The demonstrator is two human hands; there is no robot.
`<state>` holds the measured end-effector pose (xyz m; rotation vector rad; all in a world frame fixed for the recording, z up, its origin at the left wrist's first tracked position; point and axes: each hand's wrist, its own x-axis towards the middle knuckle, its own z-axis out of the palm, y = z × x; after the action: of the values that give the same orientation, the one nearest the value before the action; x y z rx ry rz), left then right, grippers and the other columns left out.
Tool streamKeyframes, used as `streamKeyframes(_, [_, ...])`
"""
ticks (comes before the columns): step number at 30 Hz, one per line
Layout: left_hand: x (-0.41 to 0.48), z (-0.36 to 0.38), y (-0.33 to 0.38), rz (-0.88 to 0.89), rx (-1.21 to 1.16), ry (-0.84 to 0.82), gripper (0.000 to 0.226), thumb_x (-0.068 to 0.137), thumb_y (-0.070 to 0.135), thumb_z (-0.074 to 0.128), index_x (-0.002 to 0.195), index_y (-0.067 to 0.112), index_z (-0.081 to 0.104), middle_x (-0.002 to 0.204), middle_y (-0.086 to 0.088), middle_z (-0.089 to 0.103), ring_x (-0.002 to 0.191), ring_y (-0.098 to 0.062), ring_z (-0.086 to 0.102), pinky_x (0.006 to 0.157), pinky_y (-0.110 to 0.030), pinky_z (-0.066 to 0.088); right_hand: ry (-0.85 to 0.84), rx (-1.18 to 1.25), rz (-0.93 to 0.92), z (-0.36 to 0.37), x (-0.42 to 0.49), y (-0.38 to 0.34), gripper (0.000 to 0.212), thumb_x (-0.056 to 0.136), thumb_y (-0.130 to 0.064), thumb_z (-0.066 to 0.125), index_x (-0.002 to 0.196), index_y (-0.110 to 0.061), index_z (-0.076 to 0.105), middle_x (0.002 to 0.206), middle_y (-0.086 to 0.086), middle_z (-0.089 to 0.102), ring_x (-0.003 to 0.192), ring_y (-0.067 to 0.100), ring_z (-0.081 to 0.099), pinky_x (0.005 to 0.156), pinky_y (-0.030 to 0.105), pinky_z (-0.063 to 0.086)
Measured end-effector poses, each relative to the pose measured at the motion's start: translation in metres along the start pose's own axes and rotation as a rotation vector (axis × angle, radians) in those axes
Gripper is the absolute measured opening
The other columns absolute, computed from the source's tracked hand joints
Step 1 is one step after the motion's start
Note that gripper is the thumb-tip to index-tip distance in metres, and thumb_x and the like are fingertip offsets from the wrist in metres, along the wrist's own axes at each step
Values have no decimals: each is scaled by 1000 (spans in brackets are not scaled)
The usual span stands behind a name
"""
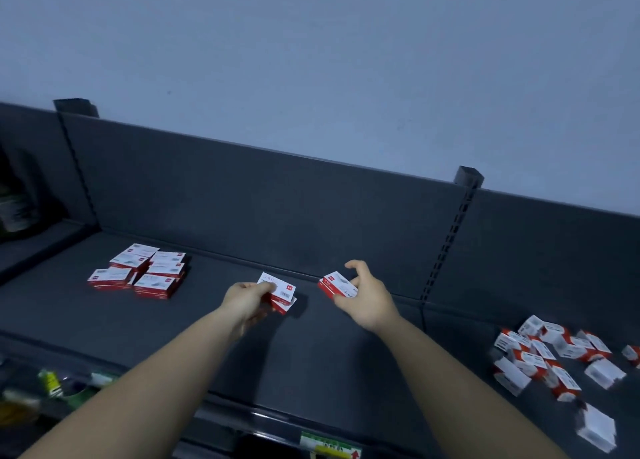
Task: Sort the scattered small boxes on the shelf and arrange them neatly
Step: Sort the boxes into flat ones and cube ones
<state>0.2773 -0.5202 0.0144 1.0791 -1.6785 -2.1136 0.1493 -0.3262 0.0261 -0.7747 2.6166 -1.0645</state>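
Nearest, the front lip (242, 413) of the shelf (311, 354) crosses the view. Above it the left grip (249, 297) pinches a pair of small red-and-white boxes (282, 292), stacked slightly askew. Just right of it, the right grip (367, 299) curls round a single box (334, 285). Well right of that grip lies the scattered heap (547, 354). Far left of the left grip, nearer the back panel (277, 199), sit the tidy stacks (142, 271). Squaring the held boxes first should land them flush beside those stacks. Bare shelf between gives easy room.
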Motion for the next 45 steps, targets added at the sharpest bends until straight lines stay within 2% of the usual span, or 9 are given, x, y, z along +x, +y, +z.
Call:
streamKeyframes(3, [8,-17,3,-6,-16,48,9,90,14,65,93,9,58,67,-9,73,49,-16,64,58,-26,44,-38,-18,-39,15,18,-13,62,78,-44,68,130,-38,36,91,-15,65,89,8,64,100,48,46])
streamKeyframes(11, [33,-74,20,14,-75,86,9,90,15,66,91,12,58,63,-3,71,54,-17,64,58,-25,47,-84,-46,-92,62,41,-64,61,81,-40,68,133,-36,36,93,-15,63,93,9,61,101,45,44])
streamKeyframes(18, [76,-142,47,20,-46,3,24,91,20,65,111,9,59,87,-10,75,74,-22,71,60,-25,48,4,-58,-24,112,60,-111,58,80,-39,68,129,-36,37,90,-13,63,90,11,61,101,44,44])
streamKeyframes(24, [108,-211,75,25,49,-73,21,89,20,68,107,11,60,97,-9,75,65,-18,70,51,-21,47,42,4,73,176,64,-151,61,74,-55,68,124,-42,35,99,-12,64,92,18,63,92,42,50])
streamKeyframes(30, [125,-261,77,-2,27,-97,17,91,17,65,104,10,56,64,-2,71,50,-14,68,50,-24,34,39,-42,114,219,53,-178,64,80,-46,70,134,-35,36,99,-13,58,98,15,61,101,46,45])
streamKeyframes(34, [132,-287,72,-21,16,-112,24,91,16,64,109,2,57,80,-16,72,49,-20,66,40,-22,32,10,-40,138,233,55,-190,65,79,-45,70,133,-37,35,101,-12,60,97,16,62,100,47,46])
streamKeyframes(38, [136,-310,66,-20,-3,-82,14,90,14,62,95,0,60,60,-14,66,44,-22,50,45,-24,34,-20,-66,116,246,61,-205,64,79,-45,70,133,-38,35,103,-11,61,98,15,62,100,47,46])
streamKeyframes(41, [136,-328,64,-4,9,-65,11,92,13,62,97,3,58,64,-11,69,48,-19,61,42,-19,38,-34,-58,86,260,64,-217,65,79,-51,69,132,-37,35,102,-11,62,97,14,62,99,47,46])
streamKeyframes(45, [129,-346,52,-15,151,-144,8,93,17,61,96,11,57,69,-4,72,57,-16,65,56,-24,39,-131,-116,23,280,58,-227,61,77,-52,69,127,-40,37,103,-14,63,96,13,64,100,44,46])
